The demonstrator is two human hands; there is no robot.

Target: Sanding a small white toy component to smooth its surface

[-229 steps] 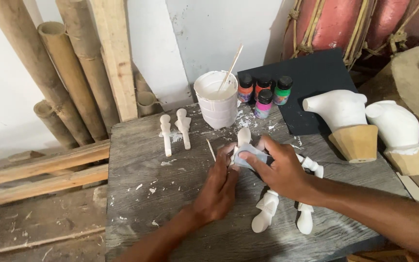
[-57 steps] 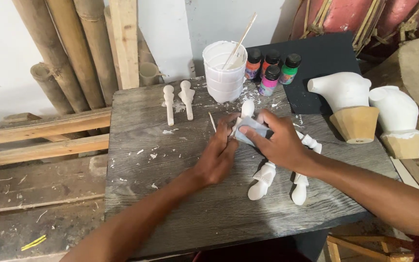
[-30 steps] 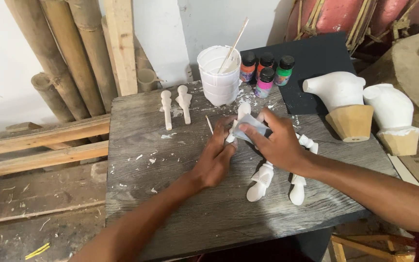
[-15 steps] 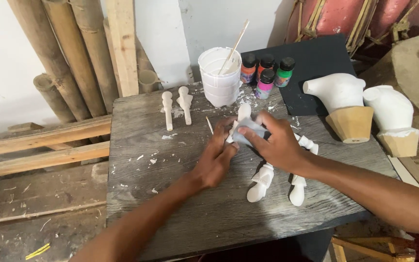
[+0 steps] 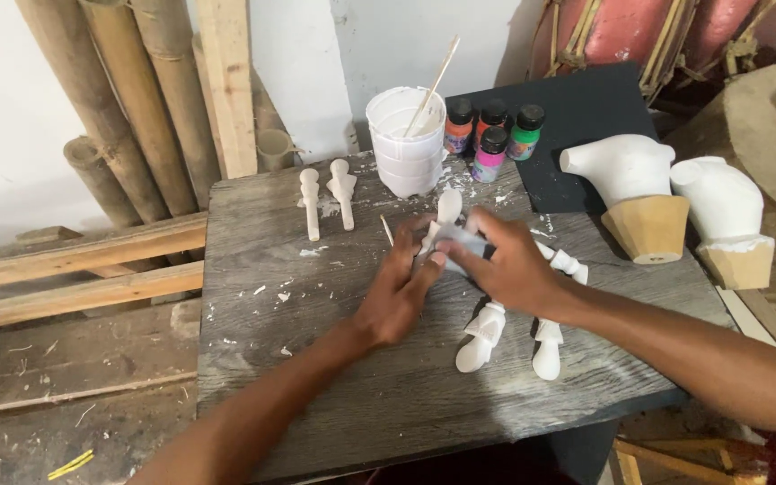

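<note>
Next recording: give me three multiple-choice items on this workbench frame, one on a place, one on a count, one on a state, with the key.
1. Where do the paint bottles stand?
A. right of the white bucket
B. on the floor
C. beside the bamboo

2. How many white busts on wooden cones show?
A. one
B. two
C. four

3. How is the white figure held?
A. lying untouched
B. in one hand
C. between left hand and right hand

Key: 1 A, they sit just beside the bucket; 2 B, two stand at right; 3 C, both hands grip it.

The worktop [image 5: 316, 359] is rough, grey, weathered wood flecked with white. The figure [image 5: 487, 328] looks matt, chalky white. The bucket [image 5: 403, 148] is white plastic.
</note>
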